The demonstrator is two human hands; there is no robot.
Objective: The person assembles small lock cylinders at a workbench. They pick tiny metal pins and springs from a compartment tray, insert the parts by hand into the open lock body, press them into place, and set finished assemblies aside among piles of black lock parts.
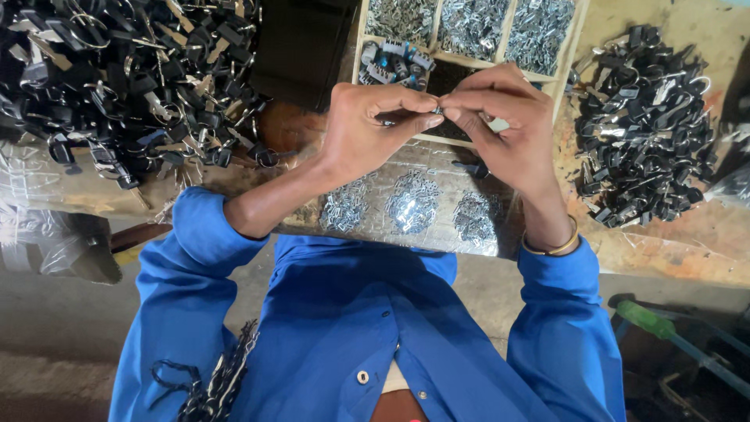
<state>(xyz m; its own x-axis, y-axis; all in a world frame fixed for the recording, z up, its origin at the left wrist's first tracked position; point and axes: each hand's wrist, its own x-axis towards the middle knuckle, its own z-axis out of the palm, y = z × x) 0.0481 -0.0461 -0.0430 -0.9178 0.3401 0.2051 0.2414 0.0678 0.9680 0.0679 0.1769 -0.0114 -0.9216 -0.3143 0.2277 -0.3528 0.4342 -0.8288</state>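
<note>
Both hands' fingers (428, 119) pinched shut on a small metal part (439, 111), above the tray's edge (461, 142).

part (439, 112) between fingertips: too small to tell | far tray (576, 35): cut off by edge | left key heap (117, 78): cut off
</note>
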